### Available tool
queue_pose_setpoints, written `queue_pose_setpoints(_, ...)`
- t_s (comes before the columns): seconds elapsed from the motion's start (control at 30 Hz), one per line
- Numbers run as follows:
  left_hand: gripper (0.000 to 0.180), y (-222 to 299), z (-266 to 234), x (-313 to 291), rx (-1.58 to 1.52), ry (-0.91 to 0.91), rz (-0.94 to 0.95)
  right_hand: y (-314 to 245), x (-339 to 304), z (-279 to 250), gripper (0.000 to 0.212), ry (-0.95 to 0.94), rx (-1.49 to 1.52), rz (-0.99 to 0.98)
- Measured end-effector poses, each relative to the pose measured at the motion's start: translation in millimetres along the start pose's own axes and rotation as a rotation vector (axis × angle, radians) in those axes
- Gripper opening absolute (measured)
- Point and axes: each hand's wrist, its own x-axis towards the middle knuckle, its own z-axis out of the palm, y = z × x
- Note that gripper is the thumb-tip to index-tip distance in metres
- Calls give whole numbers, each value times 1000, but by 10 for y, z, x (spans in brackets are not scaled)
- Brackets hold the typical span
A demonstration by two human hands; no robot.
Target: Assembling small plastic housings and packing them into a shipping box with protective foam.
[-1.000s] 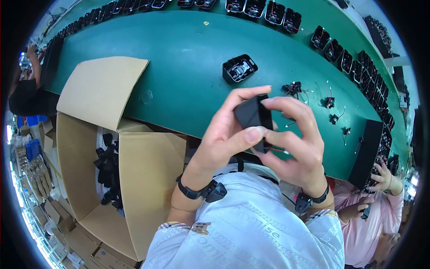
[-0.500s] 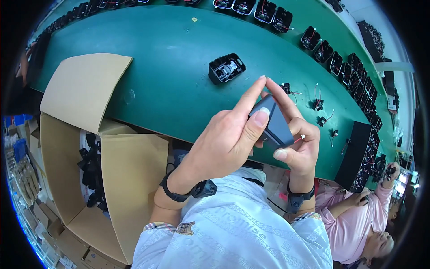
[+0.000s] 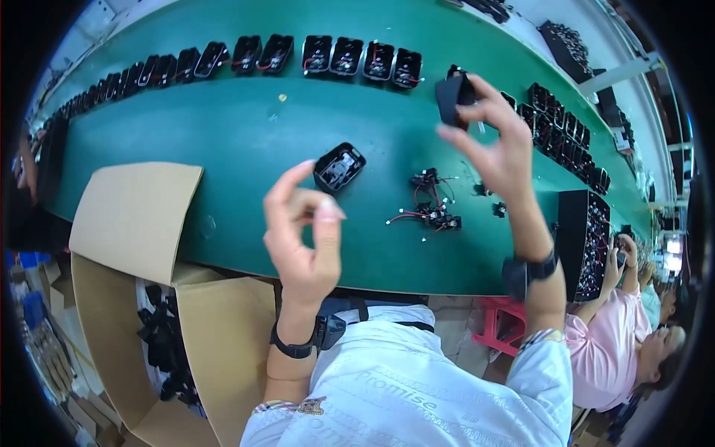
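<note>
White lettered shirt (image 3: 402, 365), right grip (image 3: 497, 141) pinching black casing (image 3: 448, 95), left grip (image 3: 302, 246) loosely parted.

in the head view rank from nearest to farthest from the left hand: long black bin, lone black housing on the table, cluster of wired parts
1. Lone black housing: just beyond the left hand
2. Cluster of wired parts: right of the hand
3. Long black bin: farther right

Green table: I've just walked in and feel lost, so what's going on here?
A person's right hand holds a black housing over the green table, near a row of similar housings. The left hand is empty, nearest to an open housing on the table. Small wired parts lie between the hands.
</note>
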Motion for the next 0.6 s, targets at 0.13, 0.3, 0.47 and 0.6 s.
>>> queue_pose_setpoints(0.13, 33, -320, -108, 95, 170, 145, 119, 689, 438, 120, 27, 48, -322, -192)
queue_pose_setpoints(0.3, 25, -330, -82, 107, 298, 91, 37, 1006, 591, 296, 30, -46, -289, -99)
queue_pose_setpoints(0.47, 21, -345, -84, 136, 357, 81, 62, 1037, 613, 434, 31, -28, -245, -50)
queue_pose_setpoints(0.6, 19, -360, -58, 151, 372, 70, 78, 1057, 604, 444, 30, -43, -269, -56)
